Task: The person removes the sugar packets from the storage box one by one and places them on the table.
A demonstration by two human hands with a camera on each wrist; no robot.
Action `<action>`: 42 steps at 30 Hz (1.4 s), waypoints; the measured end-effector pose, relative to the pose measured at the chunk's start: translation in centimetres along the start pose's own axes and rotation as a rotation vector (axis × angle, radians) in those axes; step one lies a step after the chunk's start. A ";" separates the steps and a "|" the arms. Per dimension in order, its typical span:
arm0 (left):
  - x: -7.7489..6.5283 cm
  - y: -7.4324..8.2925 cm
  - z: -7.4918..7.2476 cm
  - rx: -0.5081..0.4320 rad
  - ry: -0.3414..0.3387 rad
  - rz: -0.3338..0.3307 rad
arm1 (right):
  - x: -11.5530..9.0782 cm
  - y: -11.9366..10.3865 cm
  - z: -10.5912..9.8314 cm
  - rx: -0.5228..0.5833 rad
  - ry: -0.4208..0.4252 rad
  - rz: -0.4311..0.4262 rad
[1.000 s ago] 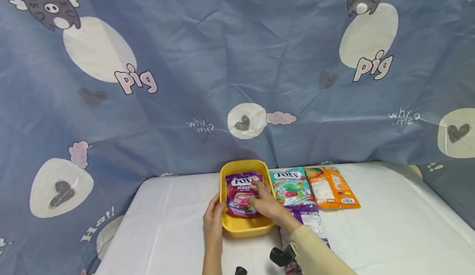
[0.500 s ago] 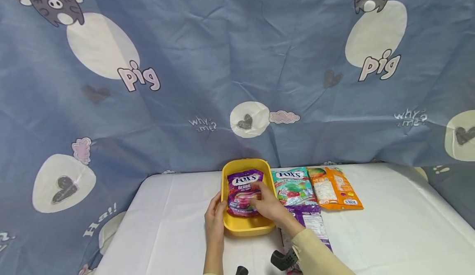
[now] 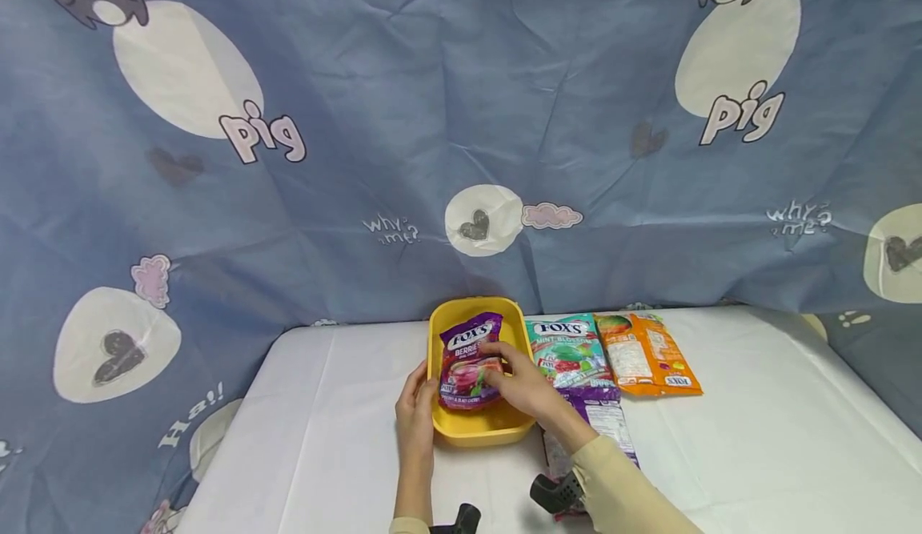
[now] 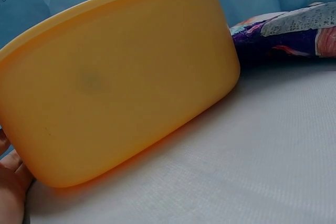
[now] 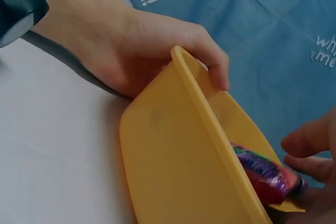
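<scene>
A yellow plastic container point(image 3: 475, 440) stands on the white table, with a purple Fox's Berries candy bag point(image 3: 464, 350) inside, leaning slightly to the right. My left hand point(image 3: 414, 418) grips the container's left wall; in the right wrist view, the left thumb point(image 5: 212, 61) hooks over the rim. My right hand point(image 3: 529, 390) reaches over the opposite wall and holds the bag by its right side, thumb below and fingers above. At the right wrist view's edge, only part of that hand shows beside the bag point(image 5: 268, 174). The bag's underside is hidden.
Right of the container lie a green Mint Blossom candy bag point(image 3: 569, 358) and an orange candy bag point(image 3: 648, 355). Another purple bag point(image 3: 608, 426) lies nearer, partly under my right forearm. A blue patterned cloth point(image 3: 360, 158) hangs behind the table.
The Berries bag has turned clockwise and its top now leans right. My right hand has shifted with its edge. My left hand stays on the container, and the head view has tilted slightly down.
</scene>
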State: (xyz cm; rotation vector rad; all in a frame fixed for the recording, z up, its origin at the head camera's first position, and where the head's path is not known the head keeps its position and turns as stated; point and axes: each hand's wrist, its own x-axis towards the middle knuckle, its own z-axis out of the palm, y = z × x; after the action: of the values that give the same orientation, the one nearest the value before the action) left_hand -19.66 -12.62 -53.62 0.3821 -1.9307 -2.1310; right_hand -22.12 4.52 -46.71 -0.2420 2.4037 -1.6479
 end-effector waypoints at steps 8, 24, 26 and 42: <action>-0.4 0.2 -0.4 0.025 0.011 -0.016 | 0.4 0.9 0.3 -0.025 -0.058 -0.020; 0.0 0.1 0.0 0.039 0.027 0.002 | 0.6 0.8 0.7 -0.038 -0.038 -0.111; 0.0 0.1 0.0 0.042 0.027 -0.002 | 0.5 0.8 0.7 -0.003 -0.028 -0.108; -0.1 0.1 0.0 0.023 0.030 -0.025 | -0.2 1.3 0.9 0.026 0.085 -0.204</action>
State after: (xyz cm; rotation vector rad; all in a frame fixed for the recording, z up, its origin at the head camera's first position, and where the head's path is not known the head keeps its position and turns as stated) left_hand -19.57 -12.59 -53.51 0.4424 -1.9456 -2.1068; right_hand -21.67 4.23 -48.21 -0.4336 2.4894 -1.8083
